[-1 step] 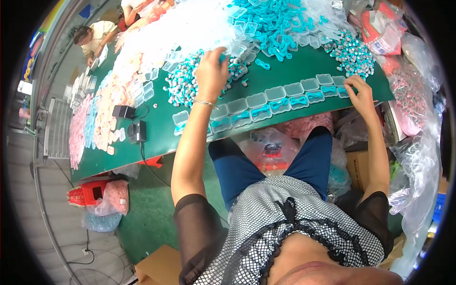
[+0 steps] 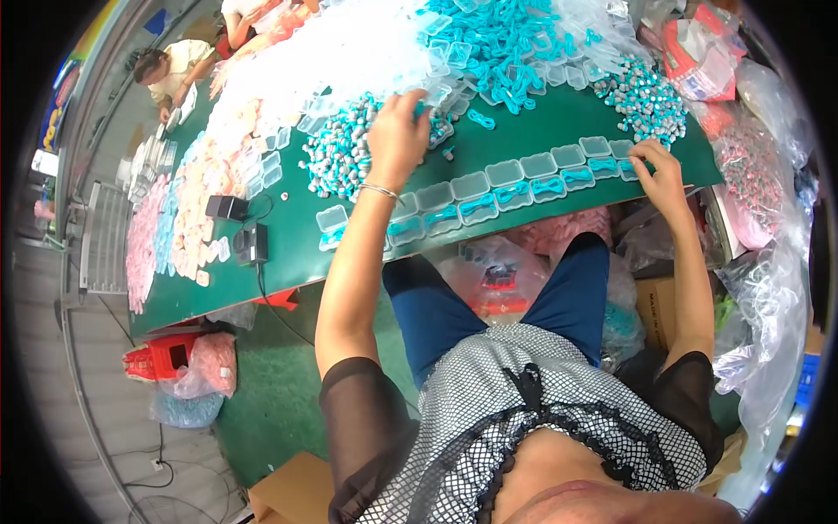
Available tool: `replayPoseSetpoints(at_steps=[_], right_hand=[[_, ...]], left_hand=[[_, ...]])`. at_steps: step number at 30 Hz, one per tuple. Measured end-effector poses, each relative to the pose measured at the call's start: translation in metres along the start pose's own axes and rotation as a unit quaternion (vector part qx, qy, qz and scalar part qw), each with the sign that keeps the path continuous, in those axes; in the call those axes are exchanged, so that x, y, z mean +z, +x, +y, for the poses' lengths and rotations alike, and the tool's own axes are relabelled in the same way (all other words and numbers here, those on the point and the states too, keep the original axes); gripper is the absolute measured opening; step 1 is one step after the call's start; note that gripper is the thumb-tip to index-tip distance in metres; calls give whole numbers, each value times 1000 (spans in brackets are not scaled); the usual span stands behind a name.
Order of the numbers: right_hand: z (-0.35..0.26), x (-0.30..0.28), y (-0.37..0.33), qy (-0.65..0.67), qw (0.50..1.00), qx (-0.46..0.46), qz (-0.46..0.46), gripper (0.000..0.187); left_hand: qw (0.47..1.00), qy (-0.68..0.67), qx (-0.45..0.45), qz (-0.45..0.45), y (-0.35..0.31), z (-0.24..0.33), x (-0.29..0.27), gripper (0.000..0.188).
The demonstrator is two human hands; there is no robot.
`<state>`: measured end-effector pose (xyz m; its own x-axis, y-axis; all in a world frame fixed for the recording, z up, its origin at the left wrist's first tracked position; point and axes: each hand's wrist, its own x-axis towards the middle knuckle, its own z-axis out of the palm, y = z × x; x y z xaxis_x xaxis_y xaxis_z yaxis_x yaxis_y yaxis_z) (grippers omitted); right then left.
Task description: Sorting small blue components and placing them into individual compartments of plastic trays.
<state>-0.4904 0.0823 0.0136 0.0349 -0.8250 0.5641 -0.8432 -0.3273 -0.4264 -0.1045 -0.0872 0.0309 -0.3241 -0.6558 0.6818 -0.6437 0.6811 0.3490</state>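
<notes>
A row of small clear plastic cases [image 2: 471, 184] lies with lids open along the near table edge, with coiled teal cords [image 2: 547, 185] in their near halves. My left hand [image 2: 397, 144] is over the right part of a pile of small grey-and-teal pieces [image 2: 336, 148]. Its fingers are bent, and a bit of teal shows between them. At the right end of the row, my right hand [image 2: 661, 175] has its curled fingers at the last case [image 2: 625, 166], partly covering it. A single teal cord [image 2: 481, 119] lies behind the row.
A big heap of teal cords [image 2: 502, 52] and clear cases covers the far side. Another pile of grey-and-teal pieces [image 2: 646, 100] sits at the right. Black adapters [image 2: 251, 243] and pale pink pieces [image 2: 192, 236] are at the left. A co-worker [image 2: 179, 70] works at far left.
My left hand has shifted slightly to the right over the pile, with the bit of teal moving along in its fingers. My right hand stays almost in place at the row's end.
</notes>
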Motion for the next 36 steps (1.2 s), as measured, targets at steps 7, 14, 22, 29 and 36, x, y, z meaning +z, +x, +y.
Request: replayPoseSetpoints(at_steps=[7, 14, 22, 29, 36], right_hand=[[-15, 7, -6, 24, 1000, 3, -18, 9], [-21, 3, -22, 32, 999, 19, -24, 8], [-19, -11, -37, 49, 998, 45, 0, 8], [-32, 5, -26, 68, 997, 25, -7, 8], [-38, 10, -23, 56, 998, 8, -5, 7]], left_hand=[[994, -5, 73, -83, 33, 37, 69, 22], [992, 29, 87, -87, 78, 34, 130, 33], [987, -27, 139, -80, 66, 28, 80, 27], [963, 90, -22, -253, -4, -5, 14, 13], [949, 108, -45, -291, -29, 7, 31, 16]])
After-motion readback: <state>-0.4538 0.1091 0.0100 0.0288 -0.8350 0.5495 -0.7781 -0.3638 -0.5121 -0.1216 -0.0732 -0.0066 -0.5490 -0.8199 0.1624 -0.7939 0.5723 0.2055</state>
